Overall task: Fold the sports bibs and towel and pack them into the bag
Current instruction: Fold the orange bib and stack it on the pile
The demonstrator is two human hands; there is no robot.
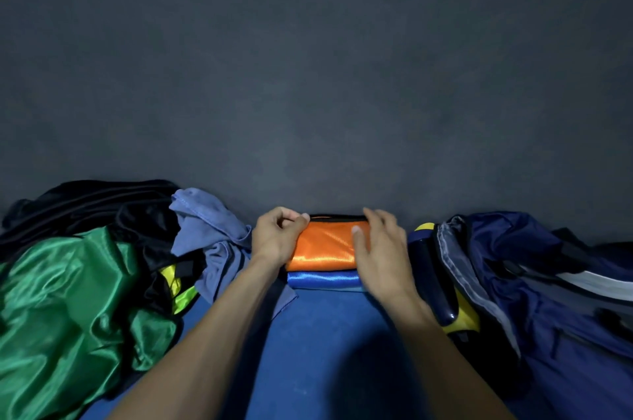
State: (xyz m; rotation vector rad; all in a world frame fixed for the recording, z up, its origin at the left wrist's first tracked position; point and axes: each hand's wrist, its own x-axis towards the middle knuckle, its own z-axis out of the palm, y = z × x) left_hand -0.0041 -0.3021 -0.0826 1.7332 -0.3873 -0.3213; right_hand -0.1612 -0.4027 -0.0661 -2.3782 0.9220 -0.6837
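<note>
A folded orange bib [325, 244] lies on top of a folded blue bib [323, 279] on the blue surface, close to the wall. My left hand [277, 236] sits at the orange bib's left end, fingers curled, thumb and fingertips at its top corner. My right hand [380, 251] lies over the bib's right end with fingers spread and the thumb pressing on the cloth. A navy bag [534, 286] with yellow trim lies open to the right. A grey-blue towel [209, 231] lies crumpled just left of my left hand.
A heap of loose bibs fills the left: a shiny green one [68, 310] in front, black ones [102, 207] behind, a neon yellow one [178, 289] peeking out. A dark grey wall [308, 59] rises right behind the stack. Bare blue surface [325, 334] lies between my forearms.
</note>
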